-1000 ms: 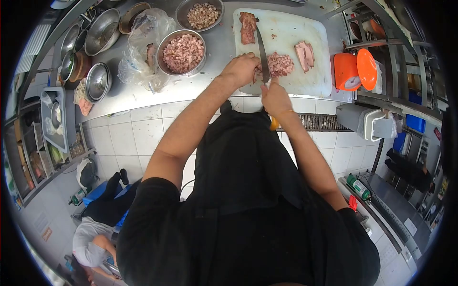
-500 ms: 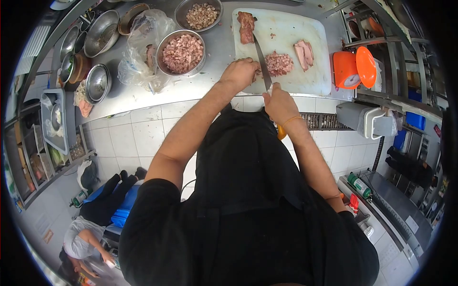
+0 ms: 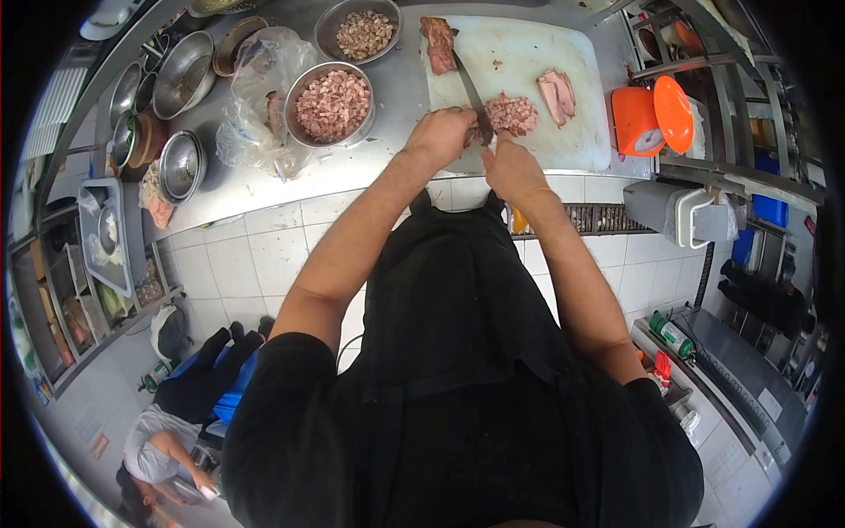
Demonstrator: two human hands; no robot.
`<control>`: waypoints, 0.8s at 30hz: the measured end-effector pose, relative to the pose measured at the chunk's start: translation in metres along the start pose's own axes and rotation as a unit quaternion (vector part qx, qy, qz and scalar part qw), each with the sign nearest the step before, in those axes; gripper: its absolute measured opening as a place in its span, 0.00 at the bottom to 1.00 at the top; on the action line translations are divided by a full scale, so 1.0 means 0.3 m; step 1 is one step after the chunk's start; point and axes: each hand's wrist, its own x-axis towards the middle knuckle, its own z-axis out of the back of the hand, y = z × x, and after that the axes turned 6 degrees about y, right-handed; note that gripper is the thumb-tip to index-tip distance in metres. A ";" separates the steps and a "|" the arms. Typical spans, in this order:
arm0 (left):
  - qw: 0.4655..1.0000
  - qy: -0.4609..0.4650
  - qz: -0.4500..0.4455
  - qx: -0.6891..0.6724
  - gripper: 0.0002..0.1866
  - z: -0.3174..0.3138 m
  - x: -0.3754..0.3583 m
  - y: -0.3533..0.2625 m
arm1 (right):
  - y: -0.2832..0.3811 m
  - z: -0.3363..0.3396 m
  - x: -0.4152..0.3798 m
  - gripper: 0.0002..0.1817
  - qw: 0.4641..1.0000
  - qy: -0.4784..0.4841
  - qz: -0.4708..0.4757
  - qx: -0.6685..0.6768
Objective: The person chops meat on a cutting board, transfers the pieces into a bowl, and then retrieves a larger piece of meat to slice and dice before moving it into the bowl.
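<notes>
My right hand (image 3: 513,169) is wrapped round the handle of a knife (image 3: 473,95), whose long blade points away from me over the white cutting board (image 3: 572,75). My left hand (image 3: 442,138) has its fingers curled together at the board's near left side, gripping meat (image 3: 473,137) right beside the blade; most of that meat is hidden under the fingers. Just right of the knife lies a heap of diced meat (image 3: 512,114). Farther right are some pale meat slices (image 3: 555,97). A browned slab of meat (image 3: 437,46) rests at the board's far left corner.
Left of the board stand a steel bowl of diced meat (image 3: 304,130), another bowl of cubes (image 3: 322,37) and a clear plastic bag (image 3: 242,132). An orange scale (image 3: 632,114) is on the right. A person in a grey shirt (image 3: 150,449) is behind at lower left.
My right hand and the knife have shifted slightly left and away from me, bringing the blade closer to my left fingers. The whole view has also shifted a little.
</notes>
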 end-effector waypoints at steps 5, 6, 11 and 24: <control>1.000 0.012 0.022 -0.011 0.10 0.010 0.000 -0.004 | 0.024 -0.058 -0.041 0.22 0.999 -0.004 -0.010 0.031; 0.999 0.031 0.018 -0.003 0.10 0.007 -0.003 -0.005 | 0.013 -0.120 -0.010 0.22 0.999 -0.022 -0.020 0.040; 0.999 0.002 0.014 -0.032 0.10 -0.003 -0.048 -0.025 | -0.033 -0.106 0.050 0.21 0.999 -0.028 0.006 0.029; 0.999 -0.017 0.034 -0.032 0.05 -0.058 -0.030 -0.020 | -0.033 0.079 -0.084 0.21 0.998 0.029 -0.001 -0.049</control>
